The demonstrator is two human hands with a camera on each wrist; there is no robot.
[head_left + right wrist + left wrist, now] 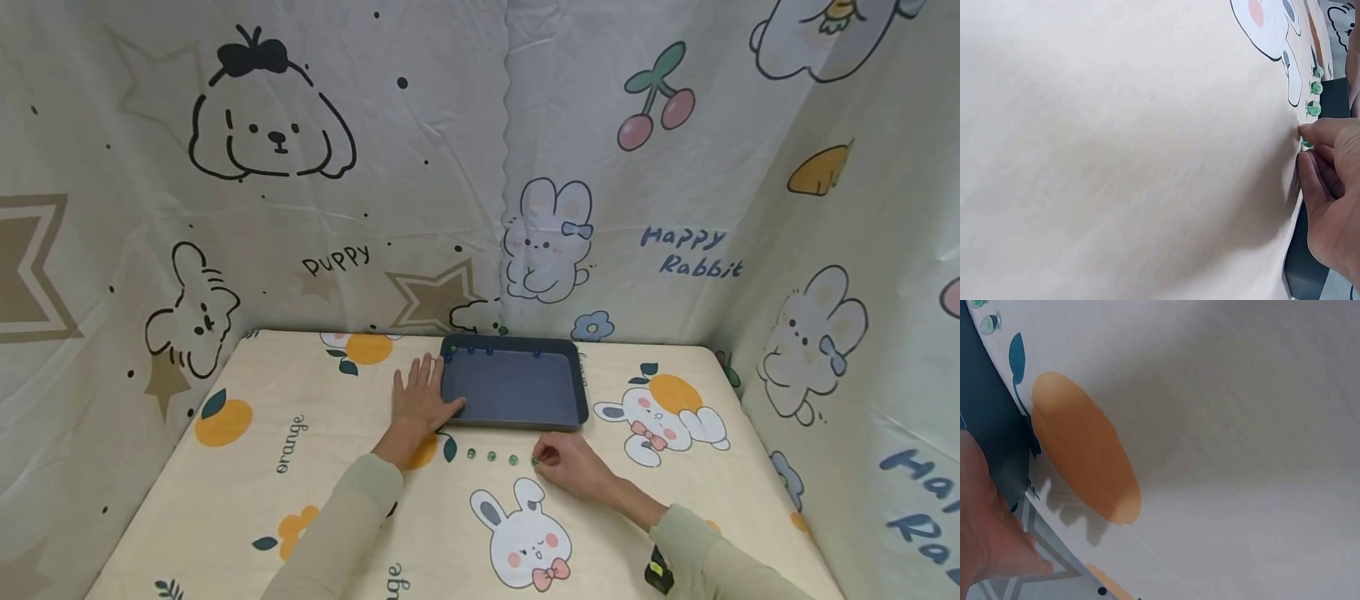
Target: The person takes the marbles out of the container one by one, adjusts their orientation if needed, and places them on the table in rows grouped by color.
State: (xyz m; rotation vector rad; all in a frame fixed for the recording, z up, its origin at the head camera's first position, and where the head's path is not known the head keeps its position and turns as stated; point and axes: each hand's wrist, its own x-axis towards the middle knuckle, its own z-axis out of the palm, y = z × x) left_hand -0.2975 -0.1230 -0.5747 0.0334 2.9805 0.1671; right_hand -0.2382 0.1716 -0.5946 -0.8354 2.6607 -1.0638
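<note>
My right hand (573,467) pinches a green glass marble (1307,143) between thumb and fingertips, down at the tablecloth. To its left, three more green marbles (492,456) lie spaced out in a row in front of the dark tray (517,424). Against the tray's left side rests my left hand (422,407), its fingers spread and straight and the thumb over the near left corner. Inside the tray, several blue marbles (490,351) sit along the far wall, and a green marble (453,349) appears in the far left corner.
A cream tablecloth (330,492) printed with oranges and rabbits covers the table. Behind the tray and at the sides hang printed white curtains (435,167). A small black object (658,572) is by the right sleeve.
</note>
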